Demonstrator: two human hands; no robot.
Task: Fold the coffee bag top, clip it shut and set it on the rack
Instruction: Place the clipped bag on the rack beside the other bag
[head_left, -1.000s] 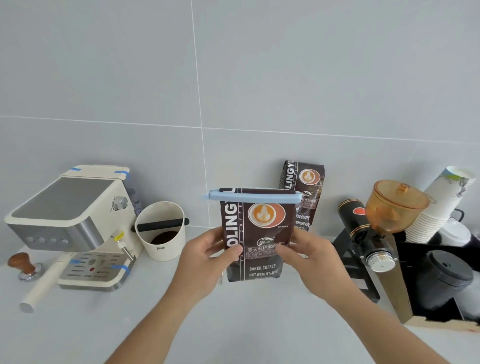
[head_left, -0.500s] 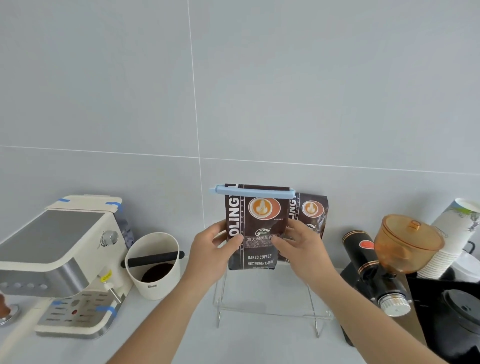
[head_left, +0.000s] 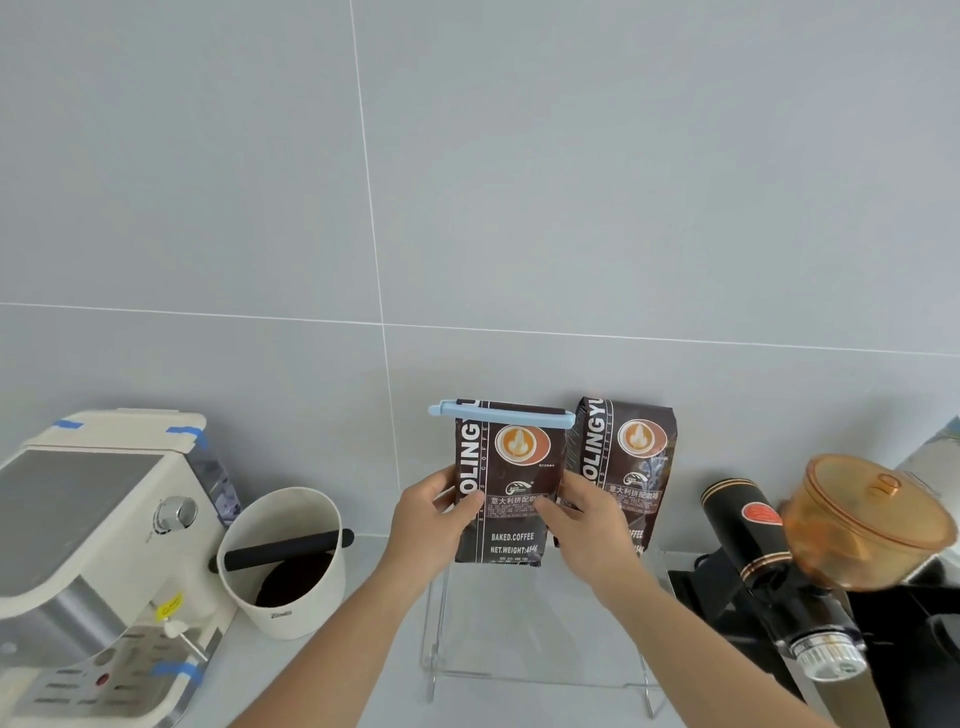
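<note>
The coffee bag (head_left: 501, 483), lower centre of the frame, stands upright over the clear rack (head_left: 540, 670), its folded top pinched by a blue clip (head_left: 501, 415). It looks full, fairly weighty and crinkly-soft, so the mid-sides are the safest hold. The left hand (head_left: 431, 514) and right hand (head_left: 584, 519) grasp those sides. A second bag (head_left: 631, 457) stands just right.

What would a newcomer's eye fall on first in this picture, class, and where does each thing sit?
First, the coffee bag at centre, sealed with a blue clip and held between the left hand and right hand above a clear rack. A second bag stands behind it to the right; a cream espresso machine fills the left.
</note>
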